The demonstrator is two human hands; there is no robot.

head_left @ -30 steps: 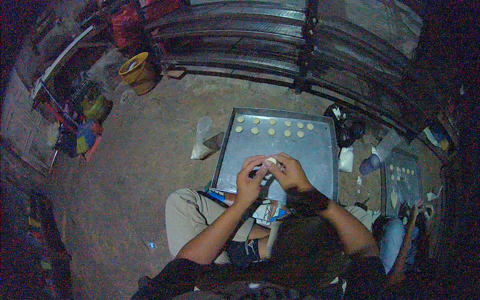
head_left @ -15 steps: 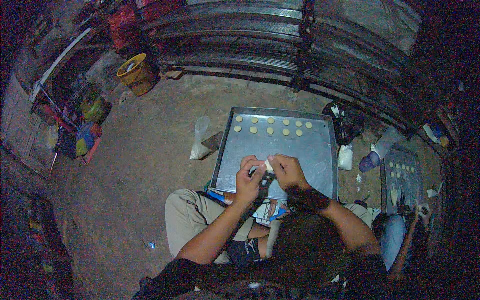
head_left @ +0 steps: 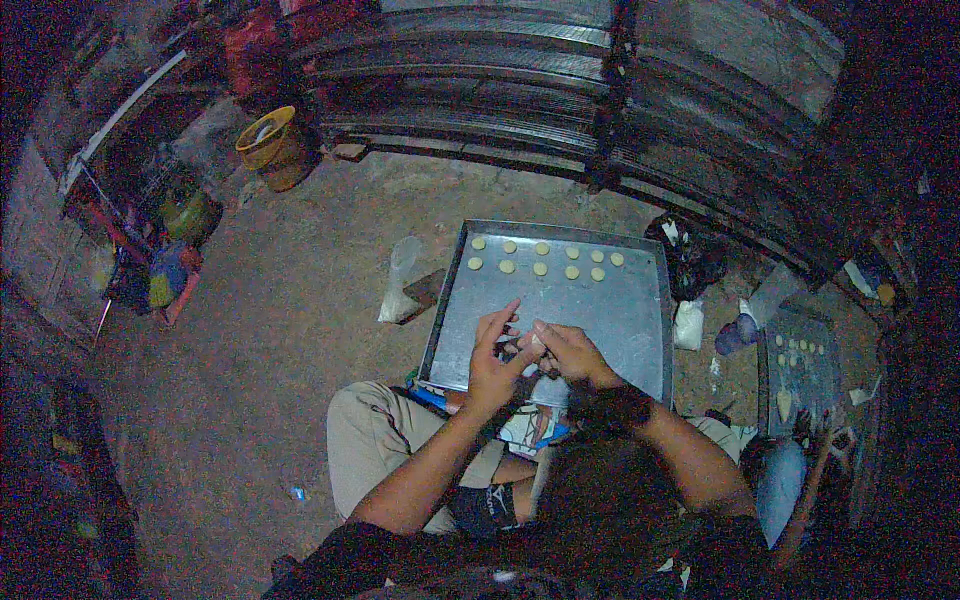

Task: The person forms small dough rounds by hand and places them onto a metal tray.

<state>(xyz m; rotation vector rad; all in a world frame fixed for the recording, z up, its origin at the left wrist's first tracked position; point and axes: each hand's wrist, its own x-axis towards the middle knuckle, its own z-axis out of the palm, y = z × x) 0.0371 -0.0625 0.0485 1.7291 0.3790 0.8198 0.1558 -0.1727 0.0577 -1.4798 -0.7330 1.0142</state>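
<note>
A small pale piece of dough (head_left: 536, 343) sits between my two hands, low over a wide metal tray (head_left: 560, 310). My right hand (head_left: 578, 357) pinches it with thumb and fingers. The thumb of my left hand (head_left: 492, 368) presses on its other side, while the upper fingers of that hand stretch up and apart. The fingers partly cover the dough. On the far part of the tray lie flat round dough pieces (head_left: 541, 249) in two rows.
A clear bag of white powder (head_left: 398, 300) stands left of the tray; a white bag (head_left: 688, 325) and a purple container (head_left: 735, 334) stand right. Farther right, another person's hand (head_left: 840, 445) is near a second tray (head_left: 810, 370). A yellow bucket (head_left: 275, 160) stands back left.
My left hand's upper fingers have straightened and spread upward from a curled pinch. My right hand has dropped slightly, with the dough still between the hands. The rows of dough pieces look the same.
</note>
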